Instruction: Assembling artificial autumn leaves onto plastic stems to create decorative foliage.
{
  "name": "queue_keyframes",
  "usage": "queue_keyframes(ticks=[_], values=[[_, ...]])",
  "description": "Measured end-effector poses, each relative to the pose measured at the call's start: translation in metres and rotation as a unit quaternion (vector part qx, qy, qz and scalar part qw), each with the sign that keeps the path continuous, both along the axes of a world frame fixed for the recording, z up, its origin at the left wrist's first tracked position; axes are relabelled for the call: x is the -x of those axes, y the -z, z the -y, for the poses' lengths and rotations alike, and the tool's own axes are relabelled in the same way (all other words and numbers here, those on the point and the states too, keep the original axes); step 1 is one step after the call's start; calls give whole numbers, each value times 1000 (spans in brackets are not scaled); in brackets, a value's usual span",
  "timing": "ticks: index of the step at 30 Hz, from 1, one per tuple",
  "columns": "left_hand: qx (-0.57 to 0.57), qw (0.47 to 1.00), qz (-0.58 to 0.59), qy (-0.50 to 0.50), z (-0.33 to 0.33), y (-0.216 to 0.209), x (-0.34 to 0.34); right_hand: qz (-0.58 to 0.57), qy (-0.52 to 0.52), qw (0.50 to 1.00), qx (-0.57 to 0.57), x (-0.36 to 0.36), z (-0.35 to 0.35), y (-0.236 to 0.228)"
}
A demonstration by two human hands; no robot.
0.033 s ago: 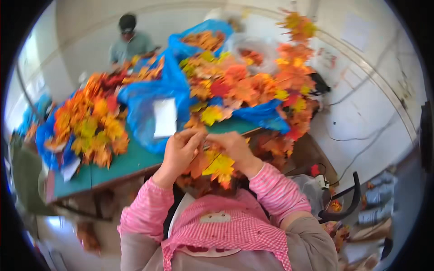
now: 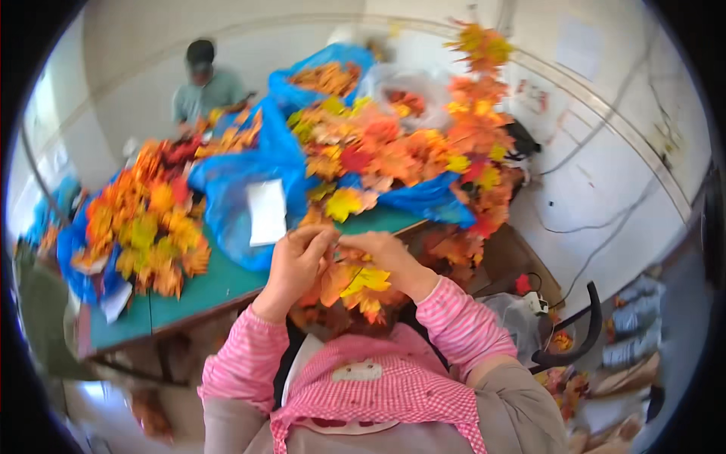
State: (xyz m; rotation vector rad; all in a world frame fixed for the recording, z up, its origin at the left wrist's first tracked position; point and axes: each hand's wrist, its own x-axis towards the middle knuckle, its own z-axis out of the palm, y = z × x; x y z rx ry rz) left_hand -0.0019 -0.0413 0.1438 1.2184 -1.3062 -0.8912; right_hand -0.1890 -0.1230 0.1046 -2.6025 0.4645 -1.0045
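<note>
Both my hands meet in front of my chest at the table's near edge. The fingers of my left hand [image 2: 293, 268] are pinched together at the top of a bunch of artificial maple leaves [image 2: 366, 283]. My right hand [image 2: 387, 259] is closed beside it, its fingertips almost touching the left ones. Below and between the hands hang the orange and yellow leaves, over my lap. The stem or strand right at the fingertips is too small and covered to make out.
The green table [image 2: 227, 281] carries blue plastic bags [image 2: 231, 178] and a leaf pile [image 2: 155, 234] at left. A white card [image 2: 267, 212] lies on one bag. More leaves [image 2: 401, 155] heap behind my hands and spill over at right. Across the table sits another person [image 2: 208, 91].
The whole view has tipped slightly, so the table and leaves sit a little lower. My hands stay together, with the leaves still hanging between them.
</note>
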Motion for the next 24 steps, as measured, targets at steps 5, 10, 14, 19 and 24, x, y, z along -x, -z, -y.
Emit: queue_keyframes(ticks=[5,10,14,19,24], values=[[22,972,147,183,18,-29,9,154,-133,896,-394,59,16,-40],[42,963,-11,264,57,-49,29,173,-90,866,-461,49,0,-21],[83,960,-99,248,88,-39,45,277,5,872,-403,63,16,-30],[107,985,-9,136,125,36,40,394,189,884,-167,131,124,-135],[200,959,193,57,137,101,40,299,436,834,158,201,236,-333]])
